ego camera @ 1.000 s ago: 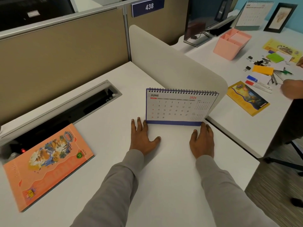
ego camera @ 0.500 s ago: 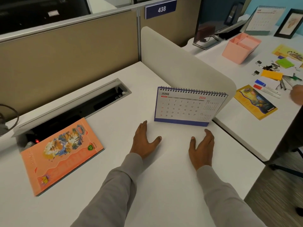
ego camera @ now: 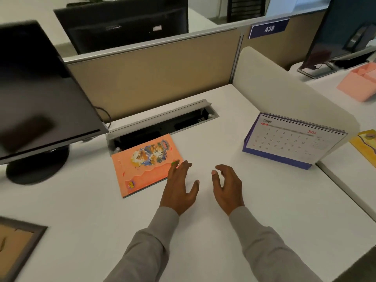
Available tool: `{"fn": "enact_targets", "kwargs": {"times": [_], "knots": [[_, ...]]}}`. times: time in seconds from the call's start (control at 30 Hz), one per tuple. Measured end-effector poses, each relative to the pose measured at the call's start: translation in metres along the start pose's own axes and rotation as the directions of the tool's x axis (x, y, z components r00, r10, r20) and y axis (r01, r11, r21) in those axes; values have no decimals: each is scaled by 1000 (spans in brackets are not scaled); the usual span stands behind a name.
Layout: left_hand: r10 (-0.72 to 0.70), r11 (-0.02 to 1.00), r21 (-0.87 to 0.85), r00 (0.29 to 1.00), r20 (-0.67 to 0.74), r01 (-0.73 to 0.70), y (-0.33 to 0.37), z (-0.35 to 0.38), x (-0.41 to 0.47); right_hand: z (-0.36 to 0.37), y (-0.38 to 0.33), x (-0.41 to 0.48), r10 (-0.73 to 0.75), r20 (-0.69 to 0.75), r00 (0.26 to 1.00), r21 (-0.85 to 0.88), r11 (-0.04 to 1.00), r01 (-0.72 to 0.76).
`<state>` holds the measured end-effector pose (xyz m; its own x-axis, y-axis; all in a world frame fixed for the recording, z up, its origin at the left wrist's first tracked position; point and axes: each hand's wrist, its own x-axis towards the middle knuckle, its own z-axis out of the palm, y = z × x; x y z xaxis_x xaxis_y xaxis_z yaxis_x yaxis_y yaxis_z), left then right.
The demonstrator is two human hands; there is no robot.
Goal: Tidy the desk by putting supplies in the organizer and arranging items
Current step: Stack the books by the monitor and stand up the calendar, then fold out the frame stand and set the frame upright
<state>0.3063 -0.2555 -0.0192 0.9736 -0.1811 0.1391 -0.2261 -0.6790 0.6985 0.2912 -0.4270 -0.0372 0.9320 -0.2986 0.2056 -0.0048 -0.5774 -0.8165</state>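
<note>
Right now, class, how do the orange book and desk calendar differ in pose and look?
The orange book lies flat; the desk calendar stands tented. The book's cover is orange and pictured; the calendar shows a white June page, spiral-bound on top. Both rest on the desk.

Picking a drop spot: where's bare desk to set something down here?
Widest: desk between orange notebook and calendar, ahead of the left hand and right hand. Also the near strip between picture frame and left sleeve, and right of the right sleeve. Crowded: back left, where monitor base, cable tray and notebook bunch.
</note>
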Motion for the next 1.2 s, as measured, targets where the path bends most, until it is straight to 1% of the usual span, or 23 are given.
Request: {"fn": "enact_targets", "kwargs": {"times": [0.1,0.2,0.37,0.57,0.67,0.77,0.83,0.93,1.07,1.1,1.2], "knots": [[-45,997,60,994,-100,51,-27,-34,-29,32,-30,-21,-64,86,994,42,997,61],[-105,990,76,979,-173,119,-56,-70,-60,65,-61,-44,-118,187,975,77,992,105],[-203,969,86,941,-270,234,-106,-127,-117,119,-111,-90,-146,337,930,135,985,106],[-376,896,86,847,-376,436,-156,-178,-184,178,-159,-141,-194,503,842,176,977,120],[-429,867,47,791,-436,496,-177,-199,-209,204,-182,-161,-230,562,794,196,970,143],[-511,814,-3,712,-482,582,-191,-213,-227,227,-199,-175,-232,632,740,188,972,144],[-581,768,-78,642,-501,635,-199,-219,-235,242,-210,-181,-235,674,701,174,972,159],[-668,706,-201,544,-507,680,-214,-227,-241,265,-222,-182,-224,723,654,154,975,163],[-758,611,-366,386,-526,702,-231,-238,-240,293,-236,-178,-187,763,619,98,980,175],[-774,591,-395,356,-524,703,-234,-241,-238,299,-239,-176,-176,771,612,81,980,180],[-818,543,-493,295,-494,680,-241,-245,-232,313,-247,-168,-128,797,590,25,983,179]]}}
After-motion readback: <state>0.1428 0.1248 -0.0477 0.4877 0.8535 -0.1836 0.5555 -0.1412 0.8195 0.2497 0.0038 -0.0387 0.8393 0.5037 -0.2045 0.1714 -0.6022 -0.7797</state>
